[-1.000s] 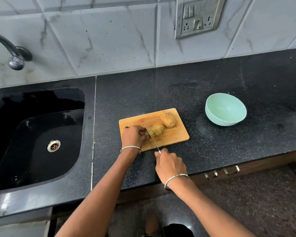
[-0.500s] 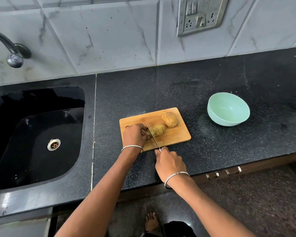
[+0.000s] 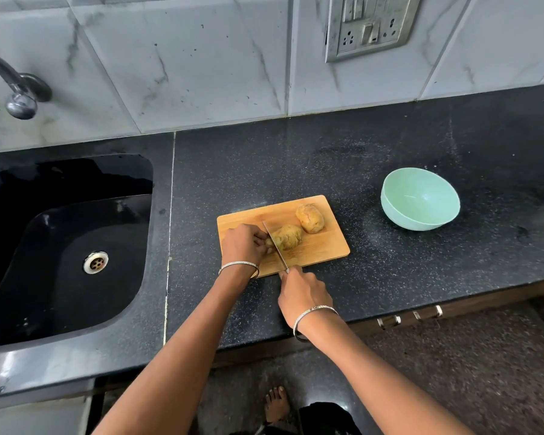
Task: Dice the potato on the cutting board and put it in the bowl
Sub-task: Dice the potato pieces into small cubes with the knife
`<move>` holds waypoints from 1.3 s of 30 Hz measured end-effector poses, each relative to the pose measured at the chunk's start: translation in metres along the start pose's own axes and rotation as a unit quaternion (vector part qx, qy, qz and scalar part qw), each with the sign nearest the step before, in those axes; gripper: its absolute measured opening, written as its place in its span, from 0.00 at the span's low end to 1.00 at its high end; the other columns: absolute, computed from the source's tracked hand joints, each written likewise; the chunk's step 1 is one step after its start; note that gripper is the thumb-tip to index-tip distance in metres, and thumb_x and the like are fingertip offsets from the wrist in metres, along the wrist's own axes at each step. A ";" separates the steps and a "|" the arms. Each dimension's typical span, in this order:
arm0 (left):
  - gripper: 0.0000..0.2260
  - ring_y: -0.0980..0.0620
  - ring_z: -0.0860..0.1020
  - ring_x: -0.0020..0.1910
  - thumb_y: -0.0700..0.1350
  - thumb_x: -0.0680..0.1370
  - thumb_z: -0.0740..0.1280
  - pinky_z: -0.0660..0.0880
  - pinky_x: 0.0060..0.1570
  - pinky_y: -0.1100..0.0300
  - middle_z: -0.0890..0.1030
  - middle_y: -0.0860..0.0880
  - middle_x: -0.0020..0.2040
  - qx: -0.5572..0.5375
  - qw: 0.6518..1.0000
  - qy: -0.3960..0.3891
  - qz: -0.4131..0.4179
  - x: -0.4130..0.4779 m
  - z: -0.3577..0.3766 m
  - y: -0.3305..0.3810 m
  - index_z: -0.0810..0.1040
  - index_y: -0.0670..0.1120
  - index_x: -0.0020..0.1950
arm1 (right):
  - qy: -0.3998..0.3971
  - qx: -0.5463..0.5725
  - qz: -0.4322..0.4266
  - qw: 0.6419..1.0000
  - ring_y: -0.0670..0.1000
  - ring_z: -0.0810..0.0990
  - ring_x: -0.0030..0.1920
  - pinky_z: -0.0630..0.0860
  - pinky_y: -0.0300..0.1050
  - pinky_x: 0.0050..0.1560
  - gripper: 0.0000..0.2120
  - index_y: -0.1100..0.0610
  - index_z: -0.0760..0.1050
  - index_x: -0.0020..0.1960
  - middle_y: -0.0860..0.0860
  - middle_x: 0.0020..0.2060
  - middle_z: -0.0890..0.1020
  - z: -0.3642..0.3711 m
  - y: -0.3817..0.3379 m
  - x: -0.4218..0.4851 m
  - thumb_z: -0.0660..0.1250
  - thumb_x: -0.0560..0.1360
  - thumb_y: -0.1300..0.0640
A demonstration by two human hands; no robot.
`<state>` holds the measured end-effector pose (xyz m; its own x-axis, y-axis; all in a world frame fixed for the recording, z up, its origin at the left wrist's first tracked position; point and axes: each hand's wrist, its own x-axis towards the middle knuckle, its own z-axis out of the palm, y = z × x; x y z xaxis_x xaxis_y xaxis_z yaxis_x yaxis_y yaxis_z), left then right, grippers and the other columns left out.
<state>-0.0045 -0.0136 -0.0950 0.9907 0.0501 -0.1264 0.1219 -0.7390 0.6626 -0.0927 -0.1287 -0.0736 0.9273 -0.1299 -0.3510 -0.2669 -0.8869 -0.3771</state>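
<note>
Knife [image 3: 275, 246] in right hand [image 3: 302, 293] across potato [image 3: 288, 237], left hand [image 3: 242, 246] gripping it

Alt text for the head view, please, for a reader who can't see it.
The right hand grips a knife, its blade on the left end of a potato that the left hand holds on a wooden cutting board; a second potato lies behind. An empty mint bowl stands to the right on the black counter.
</note>
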 end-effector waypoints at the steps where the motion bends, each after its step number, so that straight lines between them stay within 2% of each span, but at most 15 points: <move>1: 0.07 0.53 0.83 0.41 0.38 0.69 0.76 0.79 0.51 0.57 0.85 0.49 0.38 -0.008 1.000 -0.003 -0.004 0.000 0.001 0.000 0.84 0.45 0.45 | -0.007 0.000 0.005 1.000 0.63 0.78 0.58 0.69 0.50 0.44 0.15 0.58 0.71 0.61 0.58 0.57 0.79 0.000 -0.001 0.003 0.54 0.84 0.51; 6: 0.08 0.53 0.83 0.40 0.37 0.68 0.77 0.79 0.51 0.56 0.85 0.48 0.38 -0.029 0.999 -0.008 -0.012 -0.001 0.002 -0.001 0.84 0.44 0.46 | -0.032 0.017 0.019 0.999 0.62 0.77 0.60 0.68 0.50 0.46 0.13 0.58 0.71 0.63 0.58 0.59 0.78 0.000 -0.003 0.013 0.57 0.83 0.53; 11: 0.08 0.53 0.83 0.41 0.35 0.69 0.76 0.78 0.49 0.60 0.85 0.49 0.38 -0.032 0.999 -0.007 -0.018 -0.002 0.001 0.000 0.83 0.44 0.45 | -0.018 0.005 0.008 1.000 0.63 0.78 0.59 0.68 0.49 0.44 0.16 0.59 0.71 0.61 0.59 0.57 0.79 0.010 0.005 0.005 0.52 0.84 0.49; 15: 0.08 0.54 0.83 0.40 0.35 0.69 0.76 0.78 0.48 0.60 0.84 0.49 0.37 -0.034 0.999 -0.001 -0.016 -0.003 0.001 0.000 0.83 0.45 0.44 | -0.007 0.002 0.006 1.000 0.62 0.78 0.59 0.68 0.49 0.43 0.18 0.58 0.72 0.61 0.58 0.57 0.79 0.012 0.011 -0.001 0.50 0.84 0.47; 21: 0.13 0.54 0.81 0.41 0.39 0.67 0.79 0.76 0.49 0.60 0.84 0.49 0.39 -0.041 0.998 -0.011 -0.050 -0.001 -0.004 0.002 0.80 0.46 0.47 | -0.007 0.004 -0.006 1.000 0.62 0.79 0.56 0.68 0.49 0.42 0.18 0.57 0.72 0.59 0.57 0.55 0.80 0.007 0.021 -0.020 0.50 0.84 0.46; 25: 0.11 0.56 0.82 0.38 0.38 0.66 0.79 0.78 0.48 0.61 0.85 0.49 0.37 -0.055 0.997 -0.016 -0.050 -0.003 -0.005 0.002 0.83 0.43 0.46 | -0.013 -0.015 -0.004 1.000 0.61 0.80 0.55 0.69 0.48 0.42 0.18 0.56 0.72 0.58 0.56 0.53 0.81 -0.007 0.031 -0.041 0.49 0.84 0.46; 30: 0.11 0.57 0.81 0.37 0.36 0.66 0.79 0.79 0.50 0.60 0.82 0.52 0.34 -0.067 0.997 -0.015 -0.044 -0.008 -0.005 0.002 0.82 0.45 0.44 | 0.013 0.005 -0.019 1.000 0.61 0.80 0.53 0.69 0.48 0.41 0.17 0.56 0.71 0.56 0.56 0.51 0.81 -0.021 0.024 -0.044 0.50 0.84 0.46; 39: 0.06 0.57 0.82 0.40 0.37 0.70 0.75 0.75 0.50 0.63 0.84 0.52 0.36 -0.034 0.998 0.010 -0.048 -0.015 -0.007 0.007 0.84 0.47 0.44 | 0.015 0.001 -0.015 1.000 0.62 0.79 0.57 0.69 0.49 0.43 0.17 0.58 0.71 0.59 0.57 0.55 0.81 -0.005 0.007 -0.022 0.51 0.84 0.47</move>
<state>-0.0179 -0.0149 -0.0838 0.9752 0.1324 -0.1771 0.2193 -0.6825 0.6972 -0.1140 -0.1348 -0.0639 0.9423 -0.1171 -0.3137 -0.2397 -0.8900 -0.3878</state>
